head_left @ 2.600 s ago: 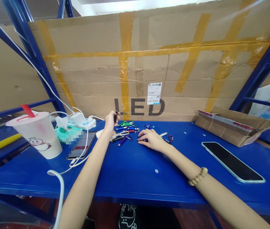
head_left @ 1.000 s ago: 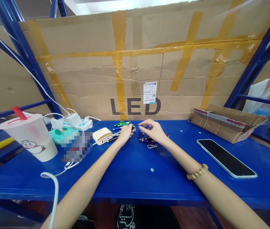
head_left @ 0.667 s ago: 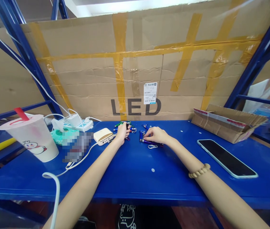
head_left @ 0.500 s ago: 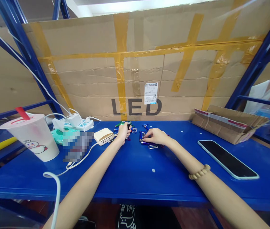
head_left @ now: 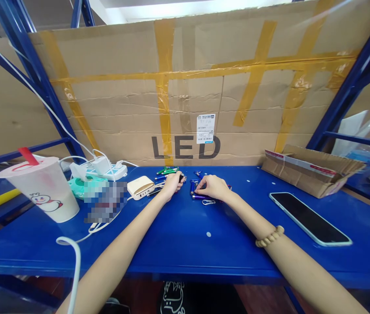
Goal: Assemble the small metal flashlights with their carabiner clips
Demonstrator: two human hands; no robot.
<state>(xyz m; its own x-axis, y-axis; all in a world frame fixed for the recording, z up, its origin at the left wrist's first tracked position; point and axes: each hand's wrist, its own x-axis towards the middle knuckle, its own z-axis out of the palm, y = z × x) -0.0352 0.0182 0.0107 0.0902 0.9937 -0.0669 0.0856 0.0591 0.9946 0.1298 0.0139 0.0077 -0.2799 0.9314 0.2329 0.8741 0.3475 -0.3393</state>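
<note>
Right of the cream power bank on the surface, the left hand was closed round a small black object. Farther right of the power bank, well apart from the left, the right hand had thumb and fingers drawn together at the blue tube, the purple tube lying just below; whether it gripped either could not be told.

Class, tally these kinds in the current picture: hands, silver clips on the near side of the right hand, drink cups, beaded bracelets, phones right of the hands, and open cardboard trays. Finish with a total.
Left hand and right hand: 2
Silver clip: 1
Drink cup: 1
Beaded bracelet: 1
Phone: 1
Open cardboard tray: 1
Total: 7
</note>
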